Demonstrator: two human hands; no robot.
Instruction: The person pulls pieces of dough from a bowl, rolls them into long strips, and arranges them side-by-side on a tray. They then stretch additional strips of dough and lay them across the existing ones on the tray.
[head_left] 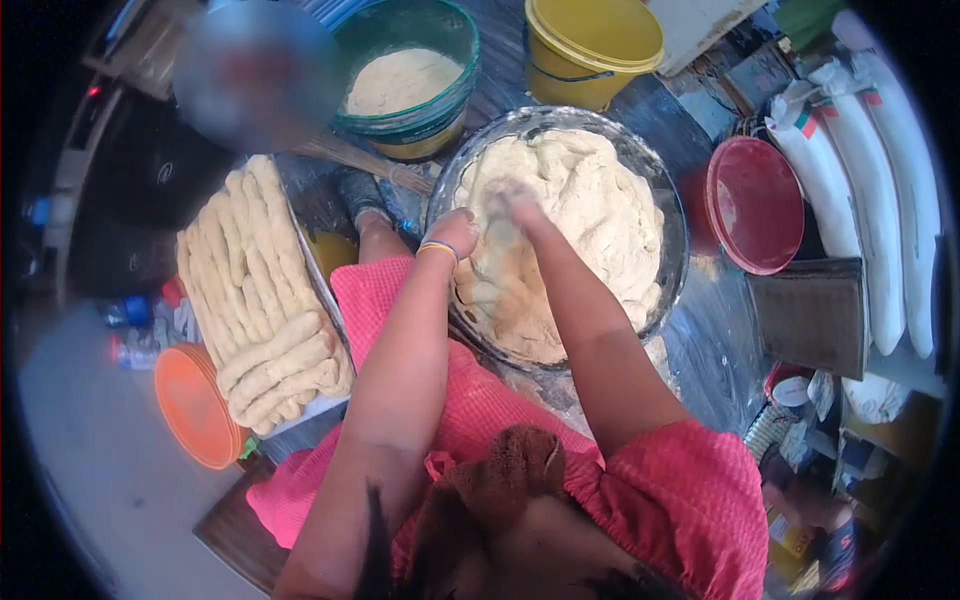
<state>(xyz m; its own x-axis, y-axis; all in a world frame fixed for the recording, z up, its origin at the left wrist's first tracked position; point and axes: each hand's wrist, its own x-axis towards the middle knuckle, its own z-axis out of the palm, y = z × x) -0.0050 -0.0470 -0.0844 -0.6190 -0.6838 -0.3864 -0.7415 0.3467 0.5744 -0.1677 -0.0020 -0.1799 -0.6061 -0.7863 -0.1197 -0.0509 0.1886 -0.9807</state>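
Observation:
A large round basin holds a big mass of pale, lumpy dough. My left hand, with a thin band at the wrist, is at the basin's left rim, its fingers curled at the dough's edge; what they hold is hidden. Further in, my right hand presses on the upper left part of the dough, its fingers smeared by motion. To the left, a tray carries long ropes of dough laid side by side, with shorter ones across the near end.
Behind the basin stand a green tub of flour and a yellow bucket. A red bucket and long white sacks are on the right. Orange lids lie beside the tray. A blurred round shape covers the upper left.

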